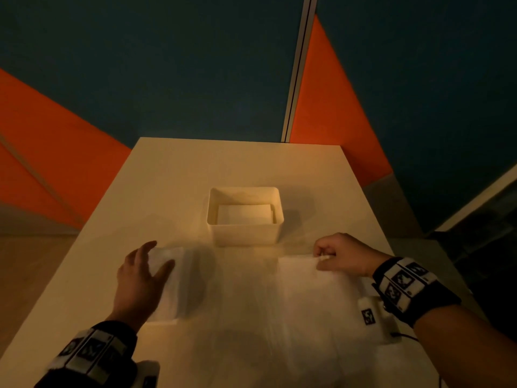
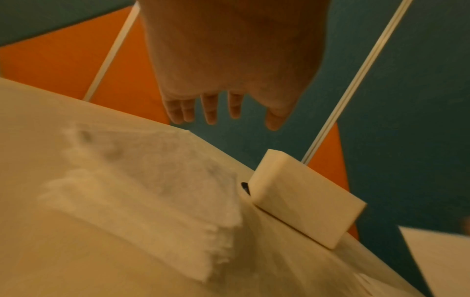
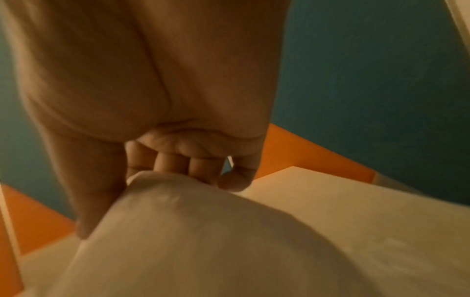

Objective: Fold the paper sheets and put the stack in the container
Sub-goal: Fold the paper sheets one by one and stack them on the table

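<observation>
Two bare forearms, each with a black wrist strap carrying white marker tiles.

The right wrist strap (image 1: 405, 287), at about 4 o'clock in the head view, is a wide black band set with white square tiles printed with black fiducial patterns; a white boxy camera module (image 1: 373, 317) with one more such marker hangs under it, and a thin black cable (image 1: 405, 336) leaves its lower edge. The left wrist strap (image 1: 92, 348), at about 7 o'clock, is the same black band with white patterned tiles, with a white module (image 1: 147, 373) partly cut off by the frame edge. No sleeves cover either forearm.
</observation>
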`<state>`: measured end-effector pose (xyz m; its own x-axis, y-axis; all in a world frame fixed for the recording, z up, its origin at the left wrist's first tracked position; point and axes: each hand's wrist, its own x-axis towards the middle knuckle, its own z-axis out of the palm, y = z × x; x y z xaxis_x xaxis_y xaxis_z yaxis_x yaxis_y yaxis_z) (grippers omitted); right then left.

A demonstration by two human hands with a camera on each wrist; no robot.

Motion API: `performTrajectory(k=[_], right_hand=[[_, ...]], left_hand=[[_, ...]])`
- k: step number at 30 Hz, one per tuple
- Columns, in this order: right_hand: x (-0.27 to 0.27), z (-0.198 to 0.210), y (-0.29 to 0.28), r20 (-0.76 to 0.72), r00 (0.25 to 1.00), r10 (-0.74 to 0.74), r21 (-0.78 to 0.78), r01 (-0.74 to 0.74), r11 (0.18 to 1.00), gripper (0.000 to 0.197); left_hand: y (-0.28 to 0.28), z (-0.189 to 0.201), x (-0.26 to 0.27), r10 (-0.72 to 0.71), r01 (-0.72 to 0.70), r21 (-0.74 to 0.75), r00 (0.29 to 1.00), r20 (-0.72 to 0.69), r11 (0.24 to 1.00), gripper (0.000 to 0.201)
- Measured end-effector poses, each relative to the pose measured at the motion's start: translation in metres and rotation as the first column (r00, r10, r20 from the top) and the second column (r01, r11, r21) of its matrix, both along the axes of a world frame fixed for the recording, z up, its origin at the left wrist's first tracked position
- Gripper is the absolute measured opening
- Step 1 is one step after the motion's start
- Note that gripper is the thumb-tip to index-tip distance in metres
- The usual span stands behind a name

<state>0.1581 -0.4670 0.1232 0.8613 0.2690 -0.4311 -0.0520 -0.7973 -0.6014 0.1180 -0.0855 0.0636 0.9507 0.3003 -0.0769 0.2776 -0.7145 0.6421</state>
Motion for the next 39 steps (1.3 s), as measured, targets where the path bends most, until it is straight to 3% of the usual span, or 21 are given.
performTrajectory(k=[3,6,10,12,14,17,20,22,26,30,37,39], right_hand=[[-0.004,0.017,0.018,0.005,0.995,-0.096,0.254,0.091,0.963,0.013],[-0.010,0.030,0.038,0.048,0.976,-0.212,0.474,0.164,0.865,0.011],[-0.016,0.035,0.059,0.004,0.944,-0.330,0.711,0.229,0.665,0.012],[-0.018,0.034,0.066,-0.060,0.926,-0.374,0.774,0.279,0.568,0.010],[-0.019,0.033,0.072,-0.117,0.907,-0.404,0.816,0.319,0.482,0.011],[-0.021,0.029,0.073,-0.173,0.887,-0.429,0.849,0.355,0.391,0.008],[-0.023,0.024,0.070,-0.204,0.865,-0.458,0.845,0.392,0.364,0.007],[-0.025,0.020,0.067,-0.213,0.860,-0.464,0.825,0.413,0.386,0.009],[-0.030,0.013,0.057,-0.248,0.878,-0.410,0.765,0.437,0.473,0.023],[-0.032,0.006,0.051,-0.296,0.876,-0.381,0.714,0.468,0.521,0.035],[-0.031,0.001,0.049,-0.296,0.859,-0.418,0.733,0.485,0.477,0.020],[-0.032,0.005,0.048,-0.290,0.868,-0.403,0.743,0.469,0.477,0.033]], left_hand=[[-0.023,0.011,0.001,-0.139,0.142,-0.097,0.990,0.029,0.985,0.037],[-0.052,0.028,0.000,-0.266,0.183,-0.425,0.953,-0.147,0.887,0.027],[-0.079,0.034,-0.002,-0.491,0.200,-0.664,0.823,-0.286,0.721,0.076],[-0.089,0.034,-0.001,-0.601,0.181,-0.743,0.721,-0.345,0.644,0.081],[-0.097,0.036,0.000,-0.659,0.126,-0.832,0.679,-0.324,0.540,0.072],[-0.103,0.044,0.001,-0.593,0.006,-0.928,0.771,-0.233,0.372,0.044],[-0.102,0.048,0.007,-0.503,-0.007,-0.967,0.853,-0.140,0.256,0.053],[-0.100,0.051,0.012,-0.400,0.003,-0.966,0.911,-0.104,0.259,0.053],[-0.097,0.056,0.019,-0.264,0.076,-0.929,0.964,-0.024,0.363,0.028],[-0.092,0.060,0.020,-0.264,0.160,-0.880,0.964,0.041,0.448,0.019],[-0.089,0.063,0.017,-0.314,0.187,-0.864,0.949,0.036,0.467,0.029],[-0.086,0.064,0.018,-0.348,0.195,-0.857,0.937,0.019,0.477,0.026]])
